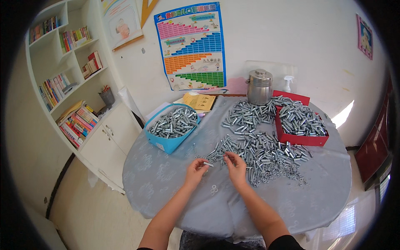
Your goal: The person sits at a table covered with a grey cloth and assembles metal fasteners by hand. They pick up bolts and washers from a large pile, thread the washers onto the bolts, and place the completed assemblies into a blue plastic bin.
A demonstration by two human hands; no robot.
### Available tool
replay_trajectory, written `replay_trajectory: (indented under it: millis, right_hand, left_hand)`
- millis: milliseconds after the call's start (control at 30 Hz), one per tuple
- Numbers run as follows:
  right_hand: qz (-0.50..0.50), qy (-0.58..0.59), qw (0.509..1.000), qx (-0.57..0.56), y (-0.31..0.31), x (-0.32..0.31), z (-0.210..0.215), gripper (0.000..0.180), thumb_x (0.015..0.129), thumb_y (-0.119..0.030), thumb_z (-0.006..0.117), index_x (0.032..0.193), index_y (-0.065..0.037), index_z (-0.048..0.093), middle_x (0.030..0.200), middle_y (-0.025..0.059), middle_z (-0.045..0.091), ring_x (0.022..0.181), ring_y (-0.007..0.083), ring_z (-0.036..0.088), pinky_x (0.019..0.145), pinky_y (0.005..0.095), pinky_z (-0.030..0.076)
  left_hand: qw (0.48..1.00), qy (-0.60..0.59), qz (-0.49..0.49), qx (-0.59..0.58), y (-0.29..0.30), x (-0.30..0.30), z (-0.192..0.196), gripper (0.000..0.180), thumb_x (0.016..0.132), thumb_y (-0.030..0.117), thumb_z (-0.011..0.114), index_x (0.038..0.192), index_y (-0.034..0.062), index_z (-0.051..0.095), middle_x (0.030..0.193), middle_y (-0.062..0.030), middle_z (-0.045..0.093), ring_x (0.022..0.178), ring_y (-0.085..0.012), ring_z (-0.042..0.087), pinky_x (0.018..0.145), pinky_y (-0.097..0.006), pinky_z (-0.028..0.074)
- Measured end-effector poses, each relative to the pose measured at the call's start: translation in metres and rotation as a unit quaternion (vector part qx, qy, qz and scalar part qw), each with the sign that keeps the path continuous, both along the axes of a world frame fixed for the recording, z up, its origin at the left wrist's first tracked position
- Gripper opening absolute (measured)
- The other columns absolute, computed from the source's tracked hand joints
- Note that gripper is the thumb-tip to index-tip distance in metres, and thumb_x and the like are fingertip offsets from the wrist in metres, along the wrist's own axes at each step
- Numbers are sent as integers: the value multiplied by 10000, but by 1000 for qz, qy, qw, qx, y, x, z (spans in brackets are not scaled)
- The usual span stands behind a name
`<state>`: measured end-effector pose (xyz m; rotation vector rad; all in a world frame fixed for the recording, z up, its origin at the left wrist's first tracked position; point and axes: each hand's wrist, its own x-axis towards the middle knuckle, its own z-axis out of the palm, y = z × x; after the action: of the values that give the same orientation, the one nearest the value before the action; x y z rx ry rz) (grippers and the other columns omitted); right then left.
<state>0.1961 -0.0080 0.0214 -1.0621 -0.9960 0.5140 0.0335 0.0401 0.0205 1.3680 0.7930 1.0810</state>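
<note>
My left hand (pixel 196 170) is closed in a pinch on a short silver metal bolt sleeve (pixel 208 164), which sticks out past the fingertips toward the right. A little way to the right, my right hand (pixel 236 166) has its thumb and fingers pressed together at the near edge of the loose bolts. Whatever is between those fingertips is too small to make out. The heap of silver bolts and sleeves (pixel 266 152) spreads beyond and to the right of my right hand. Loose washers and nuts (pixel 214 190) lie on the cloth between my forearms.
A blue bin (pixel 168 145) full of metal bolts stands at the left, and a red box (pixel 306 139) of them at the right. Behind are a steel canister (pixel 259 88), a spray bottle (pixel 287 83) and yellow envelopes (pixel 199 101). Grey cloth (pixel 162 183) covers the round table.
</note>
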Motion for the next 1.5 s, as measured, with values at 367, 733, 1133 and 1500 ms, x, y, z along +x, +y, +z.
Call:
replay_trajectory:
  millis: [367,733,1133,1500]
  right_hand:
    - [124,-76,989,-25,-19,-28,21,175,800,-54,598,969,-13,615,872,63,632,754,108,584,683,225,457]
    - [111,-323,939,-40,-22,-32,18,220,753,-184,632,927,-50,631,882,81,622,751,225,595,672,315,467]
    - [206,-546,772,-254,-25,-11,17,206,654,-255,672,795,-108,641,828,61,621,767,227,599,663,335,465]
    - [224,-209,914,-266,-19,-25,11,154,738,-132,655,856,-46,608,778,49,632,719,139,598,657,249,463]
  left_hand:
    - [980,69,53,178,-37,-10,-21,335,724,-16,599,1053,19,550,858,-37,543,753,-100,525,694,-227,439]
    - [988,-12,113,106,-44,-13,-11,428,745,-38,585,1159,29,497,834,-8,518,759,-78,503,697,-222,443]
    - [973,-97,206,41,-34,-32,-11,252,777,-19,598,1028,0,581,836,0,540,746,-56,507,672,-185,443]
    - [965,-168,190,-73,-31,-35,-17,162,781,29,617,925,-37,585,790,-77,591,687,-155,596,642,-262,513]
